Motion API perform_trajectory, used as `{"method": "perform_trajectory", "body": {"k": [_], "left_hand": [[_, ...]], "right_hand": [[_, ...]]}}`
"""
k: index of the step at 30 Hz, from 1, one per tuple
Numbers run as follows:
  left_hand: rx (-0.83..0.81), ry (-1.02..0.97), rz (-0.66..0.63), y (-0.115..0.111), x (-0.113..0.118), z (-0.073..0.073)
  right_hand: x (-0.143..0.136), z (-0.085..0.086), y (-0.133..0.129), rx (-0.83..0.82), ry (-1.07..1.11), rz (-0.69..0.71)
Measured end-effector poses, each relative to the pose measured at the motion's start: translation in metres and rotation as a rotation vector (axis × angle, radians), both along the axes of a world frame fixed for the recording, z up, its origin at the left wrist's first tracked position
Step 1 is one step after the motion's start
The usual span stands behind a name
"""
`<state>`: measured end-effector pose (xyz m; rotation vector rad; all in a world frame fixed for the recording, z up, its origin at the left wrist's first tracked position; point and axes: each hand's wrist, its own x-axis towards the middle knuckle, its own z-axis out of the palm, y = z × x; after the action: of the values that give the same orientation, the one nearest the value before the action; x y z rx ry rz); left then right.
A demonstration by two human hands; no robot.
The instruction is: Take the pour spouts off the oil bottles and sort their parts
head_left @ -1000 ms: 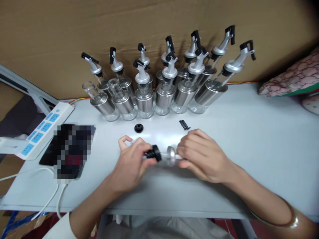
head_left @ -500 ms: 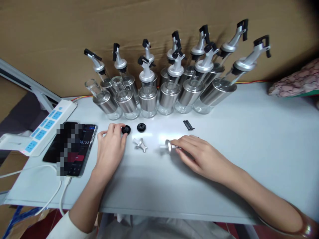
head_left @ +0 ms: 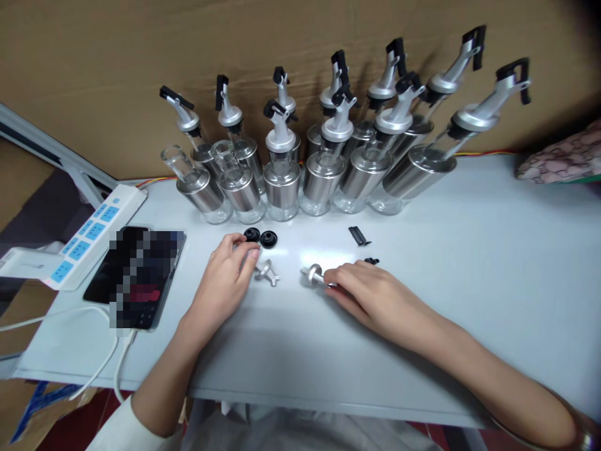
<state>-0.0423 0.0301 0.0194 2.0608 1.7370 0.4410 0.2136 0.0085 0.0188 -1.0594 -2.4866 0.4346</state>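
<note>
Two black rubber stoppers, one on the left and one on the right, lie side by side on the table. My left hand is just in front of them, fingers loosely curved and apart, holding nothing I can see. Beside its thumb lies a silver pourer spout. Another silver pourer spout is pinched by its narrow end in my right hand, its round collar towards the left. Behind that hand are small black parts, partly covered, and black lever pieces.
Glass bottles with steel sleeves stand in two rows at the back; several carry pourers, while two at front left, one outermost and one beside it, have bare necks. On the left are phones, a power strip and white cables. A patterned bag is at right.
My left hand has let go of the left black stopper, which now sits closer to the other one. That hand has moved right. The spout in my right hand has dipped towards the table.
</note>
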Motion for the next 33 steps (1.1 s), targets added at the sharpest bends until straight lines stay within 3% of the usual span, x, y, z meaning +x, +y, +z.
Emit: {"method": "perform_trajectory", "body": {"k": [11,17,22,28,33], "left_hand": [[0.007,0.089,-0.011,-0.005,0.007,0.002],[-0.102,0.052,-0.132,-0.009,0.011,0.003],[-0.062,-0.040,-0.115,-0.011,0.013,0.003],[-0.015,-0.020,-0.423,-0.016,0.016,0.001],[0.000,-0.011,-0.442,-0.017,0.018,-0.002]], "right_hand": [[0.000,-0.001,-0.002,-0.001,0.052,0.009],[-0.002,-0.003,-0.003,0.001,0.039,0.053],[-0.003,-0.006,-0.003,0.008,0.001,0.117],[-0.005,-0.003,-0.005,-0.007,-0.032,0.122],[-0.004,0.000,-0.006,-0.079,0.013,0.133]]}}
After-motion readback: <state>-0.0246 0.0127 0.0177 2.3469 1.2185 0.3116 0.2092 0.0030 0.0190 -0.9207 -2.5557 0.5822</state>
